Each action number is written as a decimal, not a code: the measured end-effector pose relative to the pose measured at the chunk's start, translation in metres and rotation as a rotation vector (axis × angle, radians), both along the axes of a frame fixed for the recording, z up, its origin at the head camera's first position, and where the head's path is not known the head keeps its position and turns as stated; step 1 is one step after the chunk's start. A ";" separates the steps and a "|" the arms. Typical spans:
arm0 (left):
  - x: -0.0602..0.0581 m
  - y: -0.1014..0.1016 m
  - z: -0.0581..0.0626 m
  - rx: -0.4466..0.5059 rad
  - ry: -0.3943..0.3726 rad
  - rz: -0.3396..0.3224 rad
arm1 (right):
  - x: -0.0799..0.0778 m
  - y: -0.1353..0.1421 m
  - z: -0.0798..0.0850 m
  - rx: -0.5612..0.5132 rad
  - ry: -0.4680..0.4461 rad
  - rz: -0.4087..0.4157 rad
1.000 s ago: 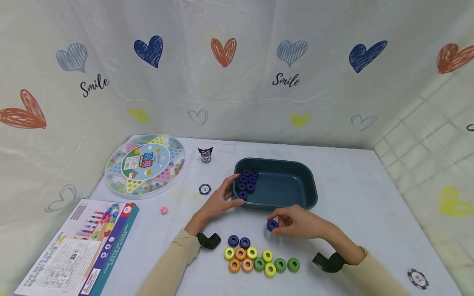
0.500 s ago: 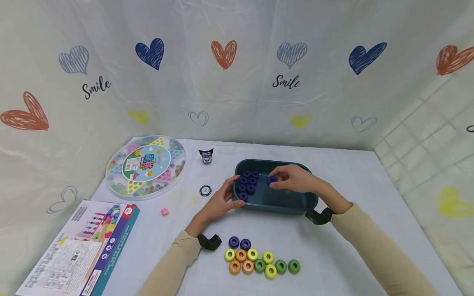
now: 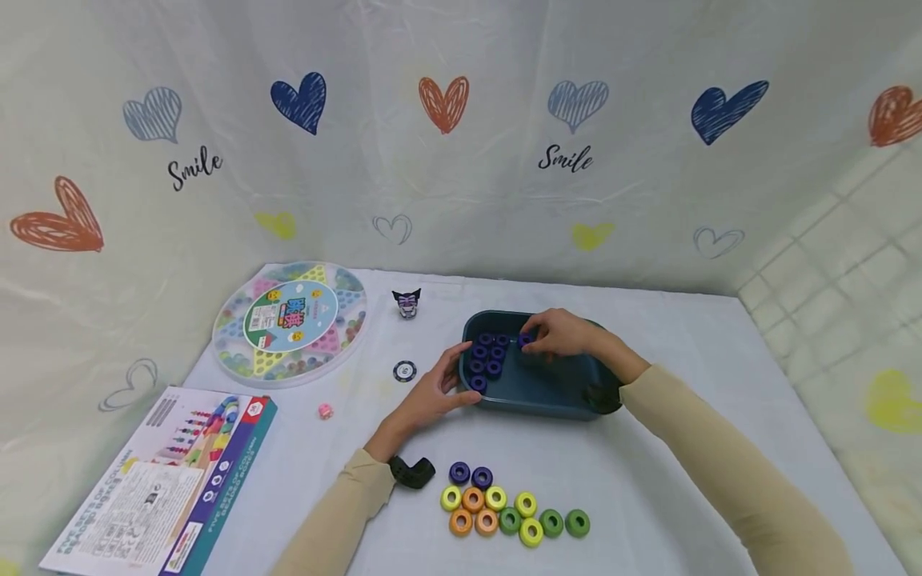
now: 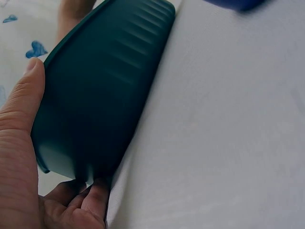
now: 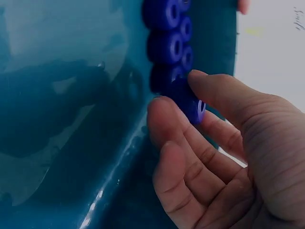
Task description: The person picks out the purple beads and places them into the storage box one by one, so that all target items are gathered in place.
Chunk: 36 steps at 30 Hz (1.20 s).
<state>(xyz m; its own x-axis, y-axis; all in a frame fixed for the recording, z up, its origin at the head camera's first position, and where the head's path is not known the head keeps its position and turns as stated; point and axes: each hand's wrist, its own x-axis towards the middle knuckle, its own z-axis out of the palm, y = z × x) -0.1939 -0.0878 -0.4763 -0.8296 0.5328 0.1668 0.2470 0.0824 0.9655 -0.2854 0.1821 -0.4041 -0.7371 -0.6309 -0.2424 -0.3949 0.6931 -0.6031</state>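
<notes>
A dark teal tray (image 3: 536,404) stands on the table, and several purple ring-shaped beads (image 3: 479,351) lie in rows along its left end. My left hand (image 3: 430,396) grips that end, thumb at the near rim and fingers around the left side; the left wrist view shows the tray's outer wall (image 4: 95,95) between them. Inside the tray, near the far wall, my right hand (image 3: 565,332) pinches one purple bead (image 3: 526,340). The right wrist view has this held bead (image 5: 188,102) between thumb and fingers, close against the end of a bead row (image 5: 164,45).
Several yellow, orange, green and purple beads (image 3: 486,522) lie in front of the tray. To the left are a round marble game board (image 3: 241,360), a flat box (image 3: 144,480), a poker chip (image 3: 405,370), a small figurine (image 3: 406,304) and a small pink object (image 3: 326,411).
My right hand has carried the purple bead from the table in front of the tray into it, then farther back toward the bead rows. My left hand keeps its grip on the tray.
</notes>
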 end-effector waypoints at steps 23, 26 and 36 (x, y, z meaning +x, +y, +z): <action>0.000 0.003 0.004 -0.004 0.000 -0.027 | -0.004 -0.008 -0.014 0.085 0.054 -0.018; 0.000 0.003 0.004 -0.013 -0.002 -0.025 | -0.005 -0.008 -0.015 0.078 0.057 -0.012; -0.002 0.000 0.000 -0.030 -0.015 0.002 | -0.007 -0.009 -0.007 0.077 0.098 0.018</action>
